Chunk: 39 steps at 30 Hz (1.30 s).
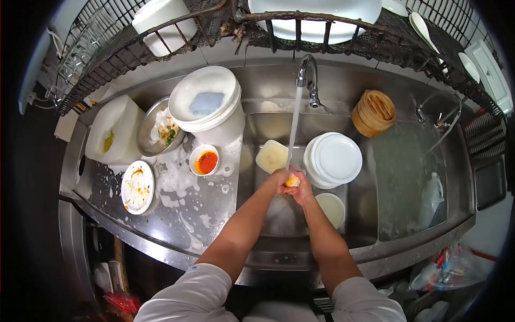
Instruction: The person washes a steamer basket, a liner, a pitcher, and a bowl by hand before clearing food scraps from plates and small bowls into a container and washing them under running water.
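Observation:
Under the running tap [307, 70], my left hand [279, 180] and my right hand [303, 188] are closed together around a small orange-yellow sponge [293, 181]. The water stream falls onto the sponge and fingers. Most of the sponge is hidden in my grip. Just beyond my left hand sits a squarish pale bowl [272, 156] with cloudy liquid. A stack of white plates [337, 159] stands to the right of my hands. Nearer me, partly behind my right forearm, is a round bowl [330, 210] of cloudy water.
Left on the steel counter are a white bucket [228, 115], a metal bowl of scraps [155, 144], a plastic tub [96, 134], a soiled plate [138, 188] and a bowl of red sauce [206, 162]. Right are a bamboo steamer [370, 126] and a water-filled basin [402, 177]. A wire rack [279, 17] overhangs.

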Motion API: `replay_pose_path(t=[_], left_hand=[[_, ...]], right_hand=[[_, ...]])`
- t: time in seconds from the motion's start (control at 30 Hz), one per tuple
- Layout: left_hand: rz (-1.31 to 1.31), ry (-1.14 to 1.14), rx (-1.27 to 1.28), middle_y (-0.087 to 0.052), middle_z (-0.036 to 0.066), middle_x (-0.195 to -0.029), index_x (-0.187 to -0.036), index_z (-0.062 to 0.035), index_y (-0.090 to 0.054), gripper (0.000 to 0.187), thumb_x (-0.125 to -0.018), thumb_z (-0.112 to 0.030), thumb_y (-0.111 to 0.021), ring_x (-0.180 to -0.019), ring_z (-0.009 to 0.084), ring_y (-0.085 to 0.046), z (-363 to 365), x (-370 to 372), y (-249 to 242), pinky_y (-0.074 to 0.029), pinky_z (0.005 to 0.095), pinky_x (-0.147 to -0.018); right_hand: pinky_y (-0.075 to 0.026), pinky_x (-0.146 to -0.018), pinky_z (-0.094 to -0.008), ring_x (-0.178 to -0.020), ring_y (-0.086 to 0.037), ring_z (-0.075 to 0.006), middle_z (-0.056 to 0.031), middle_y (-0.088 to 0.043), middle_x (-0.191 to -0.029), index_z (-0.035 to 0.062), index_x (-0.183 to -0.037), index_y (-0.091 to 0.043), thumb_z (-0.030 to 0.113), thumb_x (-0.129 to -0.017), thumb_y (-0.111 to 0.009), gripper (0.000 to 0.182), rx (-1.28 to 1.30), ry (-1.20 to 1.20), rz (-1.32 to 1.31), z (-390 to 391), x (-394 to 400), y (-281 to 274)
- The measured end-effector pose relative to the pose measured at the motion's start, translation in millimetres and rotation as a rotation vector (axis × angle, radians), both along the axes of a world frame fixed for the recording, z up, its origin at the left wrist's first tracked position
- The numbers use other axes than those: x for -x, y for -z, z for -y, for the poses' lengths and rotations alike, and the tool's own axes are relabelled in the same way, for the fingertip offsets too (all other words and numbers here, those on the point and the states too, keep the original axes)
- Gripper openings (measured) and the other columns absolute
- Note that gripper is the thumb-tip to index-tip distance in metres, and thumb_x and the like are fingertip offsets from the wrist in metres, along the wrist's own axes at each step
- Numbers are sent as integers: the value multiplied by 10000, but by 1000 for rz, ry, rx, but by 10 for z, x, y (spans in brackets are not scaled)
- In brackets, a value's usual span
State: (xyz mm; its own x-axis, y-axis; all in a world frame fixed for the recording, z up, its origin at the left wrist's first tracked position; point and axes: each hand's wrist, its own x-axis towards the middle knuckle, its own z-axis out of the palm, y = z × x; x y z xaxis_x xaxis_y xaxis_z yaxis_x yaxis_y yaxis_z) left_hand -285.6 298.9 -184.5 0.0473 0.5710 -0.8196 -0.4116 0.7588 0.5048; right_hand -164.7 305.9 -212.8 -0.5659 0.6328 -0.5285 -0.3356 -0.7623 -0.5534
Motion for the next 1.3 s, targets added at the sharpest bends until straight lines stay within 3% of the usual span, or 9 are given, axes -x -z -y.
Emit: replay_pose_path(t=[0.07,0.17,0.27,0.37,0.6,0.67,0.77,0.87,1.3], left_hand=[[-284,11,20,-661,95,-889,-1051,-89,-604,369,-937,-413,-469,-715,280,-649,-63,-66,-240,-546,398,-716],[-997,501,-20,-656,187,-1069,-1149,-46,-605,489,-986,-439,-364,-948,348,-645,-174,98,82,-499,442,-862],[-1177,427,-152,-625,218,-1148,-1184,-36,-591,562,-988,-467,-289,-1014,374,-624,18,-10,-105,-454,405,-928],[-617,-79,-227,-634,183,-1130,-1132,-61,-621,517,-985,-451,-315,-981,339,-634,109,-118,358,-485,397,-884],[226,-338,108,-600,103,-1150,-1243,-151,-498,444,-971,-478,-375,-1008,291,-605,184,41,174,-504,552,-822],[420,-295,83,-591,120,-1170,-1220,-134,-519,465,-978,-478,-320,-1025,308,-608,223,116,137,-513,527,-849],[153,-72,-27,-624,105,-1084,-1192,-124,-534,455,-962,-454,-320,-946,263,-642,227,-17,-317,-573,429,-756],[157,-131,-99,-650,85,-960,-1134,-130,-560,460,-941,-494,-354,-836,230,-659,175,5,-39,-582,370,-654],[407,-120,-10,-606,199,-1092,-1199,-50,-534,434,-947,-357,-358,-947,397,-620,305,279,-530,-569,460,-721]], right_hand=[[-546,-680,-409,-897,-638,-261,-96,-631,-1005,99,-1150,-552,435,-839,-532,457,112,84,-60,-40,77,-61],[-538,-691,-450,-865,-636,-247,-69,-637,-980,110,-1075,-583,405,-811,-593,396,151,58,-74,-65,143,-251],[-534,-648,-434,-859,-629,-255,-71,-634,-956,124,-1039,-588,415,-815,-584,367,166,195,32,-59,286,-192],[-528,-631,-414,-891,-613,-253,-91,-615,-975,105,-1105,-555,372,-822,-585,390,156,108,258,-72,265,-274],[-540,-691,-359,-953,-578,-213,-101,-533,-1062,135,-1257,-430,166,-783,-629,516,-622,37,306,166,73,-123],[-450,-902,-367,-1059,-534,-257,-146,-547,-1138,102,-1289,-426,174,-765,-622,564,-919,-82,471,60,-10,69],[-440,-916,-368,-1110,-517,-255,-150,-534,-1204,37,-1321,-415,253,-771,-674,645,-425,161,636,-39,153,111],[-444,-913,-373,-1110,-525,-248,-140,-547,-1195,13,-1322,-422,307,-787,-677,662,-174,74,270,110,-7,-744],[-483,-839,-346,-1010,-571,-206,-82,-573,-1118,137,-1227,-517,237,-813,-574,429,-315,6,6,64,-9,-438]])
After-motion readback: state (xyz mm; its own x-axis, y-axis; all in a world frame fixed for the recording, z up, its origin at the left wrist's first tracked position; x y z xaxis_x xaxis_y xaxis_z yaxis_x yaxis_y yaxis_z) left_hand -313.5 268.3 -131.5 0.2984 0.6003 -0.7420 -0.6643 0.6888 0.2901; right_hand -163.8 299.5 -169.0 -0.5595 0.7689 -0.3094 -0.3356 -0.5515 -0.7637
